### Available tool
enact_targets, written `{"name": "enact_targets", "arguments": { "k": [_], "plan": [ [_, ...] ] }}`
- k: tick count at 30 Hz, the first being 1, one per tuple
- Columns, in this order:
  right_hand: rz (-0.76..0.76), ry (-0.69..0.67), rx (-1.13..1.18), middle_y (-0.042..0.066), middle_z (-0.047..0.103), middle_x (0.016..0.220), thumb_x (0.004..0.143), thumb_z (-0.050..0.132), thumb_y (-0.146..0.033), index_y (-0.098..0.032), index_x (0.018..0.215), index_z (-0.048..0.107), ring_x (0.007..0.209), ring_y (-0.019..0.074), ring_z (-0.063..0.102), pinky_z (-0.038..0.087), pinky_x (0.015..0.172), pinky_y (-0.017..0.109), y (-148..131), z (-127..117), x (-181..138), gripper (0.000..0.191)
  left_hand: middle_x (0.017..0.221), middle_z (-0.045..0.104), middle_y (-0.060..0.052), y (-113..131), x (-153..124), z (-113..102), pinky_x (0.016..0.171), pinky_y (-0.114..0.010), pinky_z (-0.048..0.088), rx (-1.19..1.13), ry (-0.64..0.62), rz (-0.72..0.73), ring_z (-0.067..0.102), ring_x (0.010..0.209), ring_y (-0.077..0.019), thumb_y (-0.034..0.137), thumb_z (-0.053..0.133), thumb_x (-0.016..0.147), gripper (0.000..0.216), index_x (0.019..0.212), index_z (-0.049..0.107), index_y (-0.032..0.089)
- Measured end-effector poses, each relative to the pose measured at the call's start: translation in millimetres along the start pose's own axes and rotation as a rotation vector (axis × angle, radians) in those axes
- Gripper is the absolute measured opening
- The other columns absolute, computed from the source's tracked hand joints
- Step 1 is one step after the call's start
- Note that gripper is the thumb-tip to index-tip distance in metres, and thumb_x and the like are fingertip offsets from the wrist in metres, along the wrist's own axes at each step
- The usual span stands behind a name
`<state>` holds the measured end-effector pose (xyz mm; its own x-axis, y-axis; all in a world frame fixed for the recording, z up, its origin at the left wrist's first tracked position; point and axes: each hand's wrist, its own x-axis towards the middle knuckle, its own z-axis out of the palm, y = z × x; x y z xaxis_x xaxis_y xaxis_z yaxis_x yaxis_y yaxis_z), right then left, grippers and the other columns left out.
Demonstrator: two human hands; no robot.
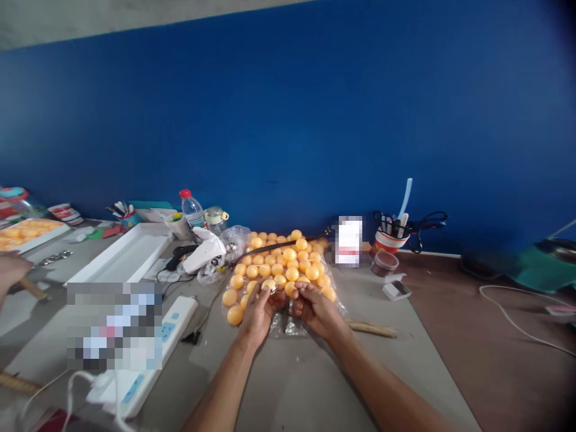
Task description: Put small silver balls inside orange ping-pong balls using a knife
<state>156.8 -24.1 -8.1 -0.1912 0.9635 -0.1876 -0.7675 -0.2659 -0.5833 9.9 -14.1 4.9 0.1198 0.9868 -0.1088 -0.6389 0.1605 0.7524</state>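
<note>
Many orange table tennis balls (267,260) lie in a clear plastic bag spread on the grey table. At its near edge, my left hand (260,312) is closed round one orange ball (269,284), with a small shiny silvery bit at its side. My right hand (315,306) is just to the right, fingers pinched together; whatever they hold is too small or hidden. Between and below the hands lies crinkled clear plastic (290,326). A dark narrow strip (265,248) crosses the balls behind.
On the left are a white tray (130,255), a power strip (173,324), a white glue gun (204,252) and a bottle (192,210). A wooden stick (371,328), a small white box (396,289) and a tool cup (390,242) stand right. Another person's hand (11,270) shows far left.
</note>
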Motion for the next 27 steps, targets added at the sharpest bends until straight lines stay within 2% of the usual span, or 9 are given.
{"name": "enact_targets", "arguments": {
  "k": [5,10,12,15,18,24,27],
  "plan": [
    [-0.021,0.013,0.006,-0.003,0.061,0.061,0.069,0.078,-0.022,-0.015,0.082,0.065,0.045,0.0079,0.048,0.04,0.047,0.021,0.6,2.0,-2.2,0.02,0.072,0.064,-0.001,0.0,-0.7,-0.4,0.055,-0.025,0.043,-0.019,0.003,-0.067,0.055,0.058,-0.0112,0.049,0.075,0.072,0.042,0.095,0.064,0.016],
    [-0.021,0.012,0.011,-0.002,0.062,0.062,0.07,0.077,-0.031,-0.015,0.083,0.067,0.048,0.009,0.052,0.043,0.049,0.021,-0.2,4.1,-5.0,0.022,0.064,0.06,0.0,-2.2,-1.0,-1.8,0.053,-0.024,0.041,-0.072,-0.025,-0.156,0.05,0.052,-0.0099,0.053,0.074,0.071,0.041,0.079,0.06,0.016],
    [-0.017,0.021,-0.018,-0.002,0.062,0.061,0.07,0.078,-0.03,-0.015,0.081,0.068,0.048,0.009,0.053,0.043,0.049,0.021,0.1,4.6,-5.1,0.021,0.063,0.059,0.0,-2.6,-1.1,-1.6,0.053,-0.025,0.04,-0.073,-0.037,-0.172,0.05,0.052,-0.0104,0.055,0.073,0.072,0.042,0.079,0.06,0.016],
    [-0.029,0.026,-0.041,-0.002,0.064,0.062,0.069,0.077,-0.027,-0.015,0.08,0.068,0.047,0.0081,0.052,0.042,0.048,0.019,1.5,4.6,-4.7,0.018,0.063,0.059,0.0,-2.8,-1.5,-0.3,0.053,-0.025,0.039,-0.076,-0.035,-0.177,0.05,0.052,-0.0109,0.056,0.072,0.073,0.043,0.084,0.062,0.015],
    [-0.033,0.011,-0.044,-0.001,0.064,0.063,0.071,0.076,-0.026,-0.016,0.081,0.068,0.048,0.0083,0.053,0.041,0.048,0.019,2.6,3.8,-4.3,0.017,0.061,0.058,-0.001,-3.7,-1.9,0.7,0.054,-0.026,0.038,-0.063,-0.036,-0.182,0.049,0.051,-0.0112,0.057,0.071,0.073,0.043,0.078,0.06,0.015],
    [-0.017,-0.008,0.005,0.0,0.067,0.069,0.071,0.076,-0.02,-0.015,0.087,0.067,0.052,0.0083,0.056,0.047,0.052,0.018,0.7,4.2,-4.6,0.018,0.061,0.058,-0.001,-7.8,-1.0,-0.3,0.054,-0.026,0.038,-0.035,-0.029,-0.186,0.048,0.052,-0.0109,0.056,0.07,0.074,0.043,0.074,0.059,0.015],
    [0.007,-0.02,0.011,0.003,0.071,0.077,0.069,0.077,-0.015,-0.014,0.09,0.069,0.057,0.0094,0.06,0.051,0.058,0.019,0.0,5.4,-5.4,0.022,0.066,0.06,-0.002,-8.3,-0.5,-0.7,0.055,-0.025,0.039,-0.025,-0.031,-0.165,0.05,0.055,-0.0107,0.051,0.072,0.074,0.038,0.075,0.061,0.015]
  ]
}}
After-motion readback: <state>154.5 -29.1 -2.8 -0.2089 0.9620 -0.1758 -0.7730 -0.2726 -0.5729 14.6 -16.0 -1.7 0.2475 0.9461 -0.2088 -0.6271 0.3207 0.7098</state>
